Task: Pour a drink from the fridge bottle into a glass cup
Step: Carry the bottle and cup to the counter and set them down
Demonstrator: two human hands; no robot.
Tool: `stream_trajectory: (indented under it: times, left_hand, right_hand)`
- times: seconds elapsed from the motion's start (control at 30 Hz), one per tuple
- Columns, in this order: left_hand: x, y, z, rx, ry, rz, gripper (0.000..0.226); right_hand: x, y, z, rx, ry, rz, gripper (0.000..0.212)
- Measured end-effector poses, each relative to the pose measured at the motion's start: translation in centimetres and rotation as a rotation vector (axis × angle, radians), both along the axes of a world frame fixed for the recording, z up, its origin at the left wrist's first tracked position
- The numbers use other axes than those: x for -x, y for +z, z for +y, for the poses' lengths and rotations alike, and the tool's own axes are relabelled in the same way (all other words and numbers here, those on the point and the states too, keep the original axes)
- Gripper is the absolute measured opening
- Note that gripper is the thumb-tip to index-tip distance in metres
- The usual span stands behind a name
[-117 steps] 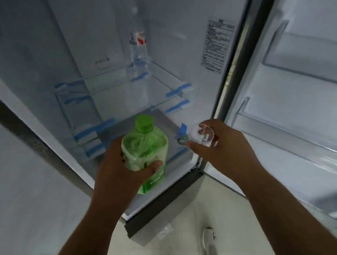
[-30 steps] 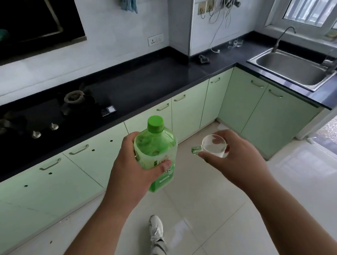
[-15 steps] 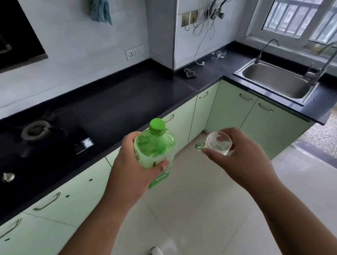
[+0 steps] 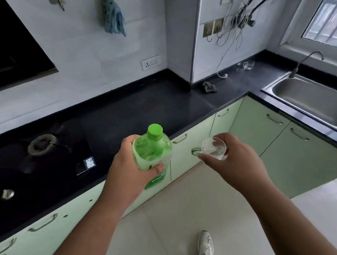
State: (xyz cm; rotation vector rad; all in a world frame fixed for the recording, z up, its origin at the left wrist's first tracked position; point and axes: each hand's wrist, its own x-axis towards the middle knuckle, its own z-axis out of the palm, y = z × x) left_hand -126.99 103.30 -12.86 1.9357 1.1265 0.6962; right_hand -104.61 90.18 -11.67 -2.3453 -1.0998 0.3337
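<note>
counter (image 4: 149, 106) nearer; bottle (image 4: 152, 152) (capped), cup (image 4: 214, 147) part-hidden by fingers (image 4: 207, 159).

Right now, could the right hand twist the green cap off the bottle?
Probably not yet. The right hand grips the glass cup, so its fingers are busy. The green cap is bare and nearby, above the left hand holding the bottle. Nothing else blocks it.

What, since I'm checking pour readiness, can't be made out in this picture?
Head view only:
bottle label text: blurred, partly covered by the left hand.
glass cup contents: clear glass, too blurred to tell.
cup's base: hidden behind the right hand.
sink: cut off by the right edge.
</note>
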Motion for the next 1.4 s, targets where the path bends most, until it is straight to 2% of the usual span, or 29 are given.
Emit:
stream_trajectory:
  times: [0.3,0.47,0.67,0.93,1.1,1.4]
  left_hand:
    - [-7.6,-0.4,3.6,-0.069,0.211,0.003,0.079]
    - [-9.2,-2.0,5.8,-0.013,0.278,0.010,0.079]
    - [-10.9,-4.1,11.4,0.042,0.289,0.041,0.080]
    - [-12.7,-5.9,23.0,0.073,0.263,0.035,0.077]
    - [-13.6,-7.9,29.0,0.052,0.245,0.101,0.078]
    - [-15.0,-11.4,35.3,0.134,0.333,0.165,0.078]
  right_hand:
    - [-9.2,0.4,8.2,0.045,0.180,0.010,0.048]
    - [-11.5,-0.4,12.2,0.086,0.250,0.040,0.048]
    - [-13.7,-2.4,18.2,0.139,0.268,0.047,0.048]
    - [-14.8,-4.5,28.6,0.191,0.250,0.045,0.054]
    - [-15.3,-6.0,33.8,0.189,0.251,0.035,0.055]
    - [-17.8,-9.1,40.2,0.207,0.321,0.114,0.050]
